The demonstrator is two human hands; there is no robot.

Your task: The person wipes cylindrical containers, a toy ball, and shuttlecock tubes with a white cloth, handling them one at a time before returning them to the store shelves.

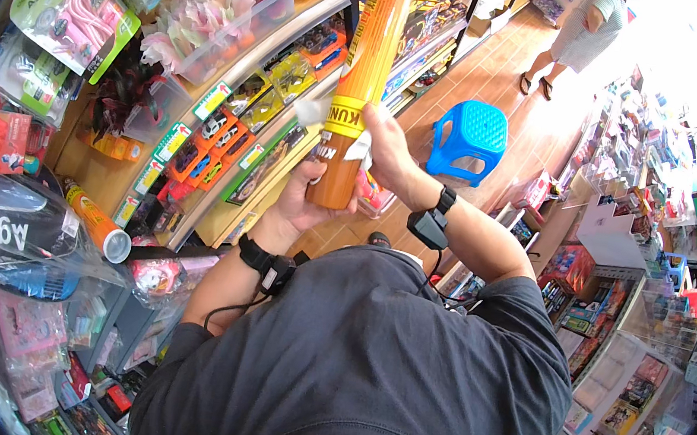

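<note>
A long orange tube (371, 46) with a yellow band, a brown lower part and a pale cap at its far end is held up in front of me, slightly tilted. It looks like a shuttlecock tube. My left hand (292, 197) is closed around its lower end. From the right side, my right hand (387, 148) grips the tube by the yellow band, the thumb lying along it. A white, paper-like piece (359, 147) shows at the right fingers, and a blurred white bit (310, 111) sticks out on the tube's left. Part of each hand's fingers is hidden behind the tube.
Shelves with toy cars (211, 144) and packaged goods run along the left. A similar orange tube (100, 223) lies there. A blue plastic stool (471, 137) stands on the wooden floor, and a person (593, 34) stands farther off. Crowded shelves (604, 336) line the right.
</note>
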